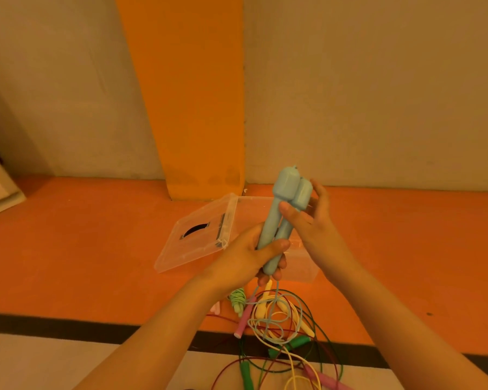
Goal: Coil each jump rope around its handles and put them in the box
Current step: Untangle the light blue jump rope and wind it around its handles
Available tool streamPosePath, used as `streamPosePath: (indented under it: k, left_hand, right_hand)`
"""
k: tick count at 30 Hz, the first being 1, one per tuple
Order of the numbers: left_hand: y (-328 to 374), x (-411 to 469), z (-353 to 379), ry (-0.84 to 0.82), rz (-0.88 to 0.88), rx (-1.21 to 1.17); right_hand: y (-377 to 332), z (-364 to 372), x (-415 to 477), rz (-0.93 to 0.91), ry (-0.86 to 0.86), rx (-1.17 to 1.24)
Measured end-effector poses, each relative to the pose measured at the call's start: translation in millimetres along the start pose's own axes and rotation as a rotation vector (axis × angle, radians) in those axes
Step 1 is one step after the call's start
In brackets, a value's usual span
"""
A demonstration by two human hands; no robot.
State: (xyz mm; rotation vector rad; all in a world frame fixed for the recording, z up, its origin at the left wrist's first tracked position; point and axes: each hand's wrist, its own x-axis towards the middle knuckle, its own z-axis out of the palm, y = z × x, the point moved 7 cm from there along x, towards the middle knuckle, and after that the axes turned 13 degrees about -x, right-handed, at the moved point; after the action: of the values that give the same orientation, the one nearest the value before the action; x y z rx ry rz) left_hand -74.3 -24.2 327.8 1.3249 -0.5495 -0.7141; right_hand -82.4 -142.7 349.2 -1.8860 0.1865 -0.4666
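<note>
Head view, looking down: the pair of light-blue handles (282, 198) stands close to upright at the middle of the frame, side by side and touching, with the fat heads uppermost and the long axis leaning slightly to the right. The left hand (245, 257) is clenched round the slim lower ends. The right hand (310, 223) holds the upper part, thumb laid across the front just under the heads and fingers (320, 192) curved behind them. The light-blue cord (273, 311) shows only below the left hand, hanging straight down to slack loops in the tangle of yellow, green, pink and dark red ropes (293, 358) on the floor (96, 249) at the lower middle of the frame. Just where it leaves the handles is hidden by the left hand. None of it is wound on the handles yet, so coiling looks like the step in hand. The slack lies directly beneath the handles, on the near side of the lower grip, and the right hand, which seems the freer to let go, is at the far end from it. One green rope (236, 299) lies already bundled left of the tangle. The clear plastic box (304, 266) sits on the floor just behind the hands, its lid (186, 249) lying open to the left.
</note>
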Motion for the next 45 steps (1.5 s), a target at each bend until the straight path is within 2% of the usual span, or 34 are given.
streamPosePath:
  k: [4,8,15,21,24,31,35,38,45]
  left_hand:
    - [-1.8,-0.8,10.6,-0.095,-0.056,-0.082]
    - [-3.7,-1.1,13.2,-0.123,-0.064,-0.105]
    - [-0.8,3.3,10.5,-0.001,-0.001,-0.078]
    - [6.1,4.7,-3.2,0.136,0.075,0.171]
    - [9.3,4.0,-1.9,0.168,0.100,0.216]
    - [17.3,8.6,7.4,0.137,0.112,0.238]
    - [27.7,11.4,13.9,0.049,0.099,0.161]
    - [30.9,13.4,18.3,-0.017,0.062,0.091]
    - [19.7,14.4,29.9,-0.085,-0.117,-0.288]
  right_hand:
    - [-13.3,1.6,-4.3,-0.071,-0.072,0.076]
    - [-15.7,2.1,-10.3,-0.042,-0.083,0.073]
    - [-11.5,21.0,-22.4,0.013,-0.102,-0.045]
    - [-11.7,20.3,-19.8,-0.061,-0.093,-0.125]
    - [-8.9,17.1,-16.9,-0.045,-0.058,-0.172]
    - [-10.6,5.3,-7.5,0.026,0.007,-0.031]
    - [-13.1,0.6,-4.1,0.052,-0.068,0.086]
    - [-12.9,-5.9,0.3,0.056,-0.111,0.071]
    - [-19.5,-5.9,-6.6,-0.002,-0.223,0.107]
